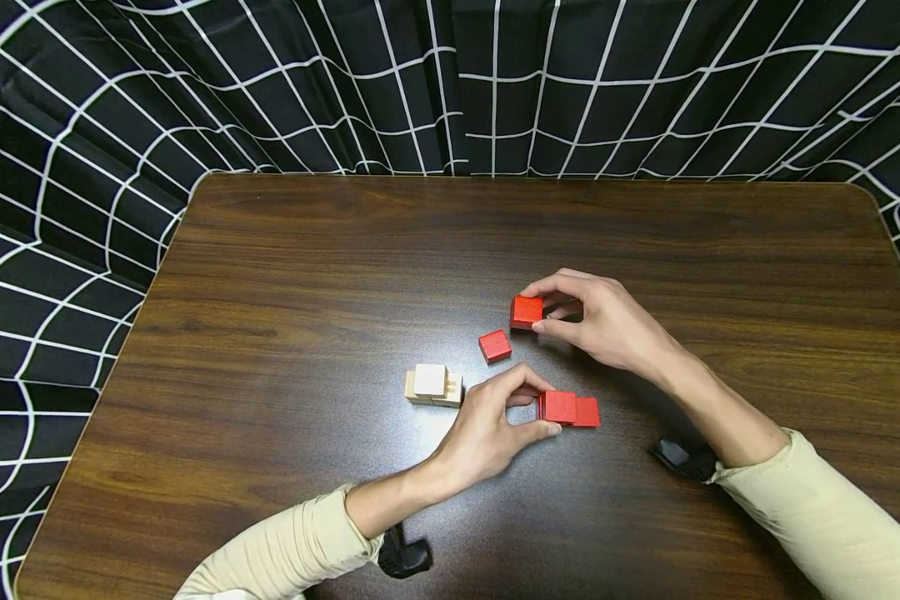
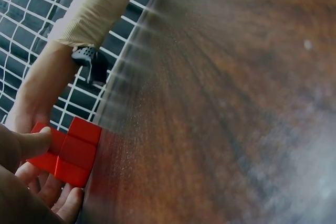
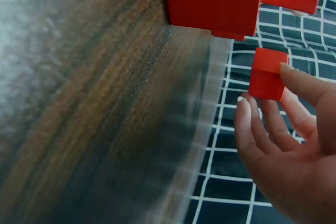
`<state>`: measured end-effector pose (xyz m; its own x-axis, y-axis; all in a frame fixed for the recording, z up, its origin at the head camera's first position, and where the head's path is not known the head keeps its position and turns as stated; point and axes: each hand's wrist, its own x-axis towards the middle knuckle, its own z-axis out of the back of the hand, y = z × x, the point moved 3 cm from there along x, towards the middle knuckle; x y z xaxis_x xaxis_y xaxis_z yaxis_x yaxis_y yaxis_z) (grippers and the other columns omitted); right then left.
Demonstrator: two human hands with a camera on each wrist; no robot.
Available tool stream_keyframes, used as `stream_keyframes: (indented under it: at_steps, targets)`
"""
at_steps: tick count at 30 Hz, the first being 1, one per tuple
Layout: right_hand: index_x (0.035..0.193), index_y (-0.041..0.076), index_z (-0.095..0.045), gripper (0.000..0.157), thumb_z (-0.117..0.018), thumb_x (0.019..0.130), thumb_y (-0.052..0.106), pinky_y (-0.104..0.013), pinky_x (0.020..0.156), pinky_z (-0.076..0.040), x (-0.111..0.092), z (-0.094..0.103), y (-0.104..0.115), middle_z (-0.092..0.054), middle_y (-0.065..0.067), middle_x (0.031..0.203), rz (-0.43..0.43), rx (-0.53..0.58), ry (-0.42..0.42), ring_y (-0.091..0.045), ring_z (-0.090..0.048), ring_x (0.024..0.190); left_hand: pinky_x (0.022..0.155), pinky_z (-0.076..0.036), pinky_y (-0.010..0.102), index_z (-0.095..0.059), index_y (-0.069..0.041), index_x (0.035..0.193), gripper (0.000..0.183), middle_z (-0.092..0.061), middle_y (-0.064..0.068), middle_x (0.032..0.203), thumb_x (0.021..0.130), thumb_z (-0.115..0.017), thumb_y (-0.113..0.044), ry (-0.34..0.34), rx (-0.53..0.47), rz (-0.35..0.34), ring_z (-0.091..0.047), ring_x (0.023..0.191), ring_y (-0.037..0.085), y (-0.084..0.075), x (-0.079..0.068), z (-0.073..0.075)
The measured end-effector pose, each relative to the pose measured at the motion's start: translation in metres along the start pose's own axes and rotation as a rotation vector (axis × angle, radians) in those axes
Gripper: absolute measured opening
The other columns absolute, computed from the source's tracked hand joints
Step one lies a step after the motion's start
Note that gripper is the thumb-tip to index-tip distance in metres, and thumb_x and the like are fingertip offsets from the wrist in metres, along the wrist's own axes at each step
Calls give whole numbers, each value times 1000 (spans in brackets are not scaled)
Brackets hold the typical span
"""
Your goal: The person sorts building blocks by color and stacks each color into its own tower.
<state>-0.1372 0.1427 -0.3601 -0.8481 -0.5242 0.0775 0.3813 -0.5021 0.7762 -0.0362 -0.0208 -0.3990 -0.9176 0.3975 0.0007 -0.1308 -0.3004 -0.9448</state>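
Observation:
Near the table's middle, my left hand pinches a red block that sits atop another red block sticking out to the right. In the left wrist view the thumb and fingers grip this stepped red stack from two sides. Farther back, my right hand pinches a single red cube between thumb and fingers. The right wrist view shows that cube at its fingertips, with the red stack large at the top edge. A loose red cube lies between the hands.
A small stack of cream wooden blocks stands just left of my left hand. Both wrists wear black cameras. The brown wooden table ends at a black curtain with a white grid behind and to the left.

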Motion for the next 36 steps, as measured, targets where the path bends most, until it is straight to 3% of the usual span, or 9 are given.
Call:
stream_keyframes:
  at_steps: [12, 20, 36]
  targets:
    - [119, 12, -69, 40, -80, 82, 2, -22, 81, -57, -30, 13, 6, -67, 1, 108, 22, 41, -44, -14, -65, 90, 93, -52, 20, -64, -17, 108, 35, -70, -6, 109, 80, -84, -11, 5, -19, 2, -66, 100, 3, 1, 0, -1]
    - [118, 17, -69, 42, -80, 81, 1, -21, 80, -56, -46, 18, 3, -66, 6, 106, -32, 9, -59, -11, -66, 90, 93, -52, 21, -64, -17, 109, 36, -70, -5, 110, 80, -84, -12, 5, -29, 22, -66, 101, 4, 1, 0, 0]
    - [118, 16, -70, 49, -84, 75, -2, -18, 79, -56, -74, 21, 0, -66, 5, 109, -3, 45, -48, -8, -67, 90, 93, -53, 21, -64, -16, 110, 36, -71, -4, 111, 80, -84, -11, 3, -42, 11, -67, 100, 4, 0, 0, 0]
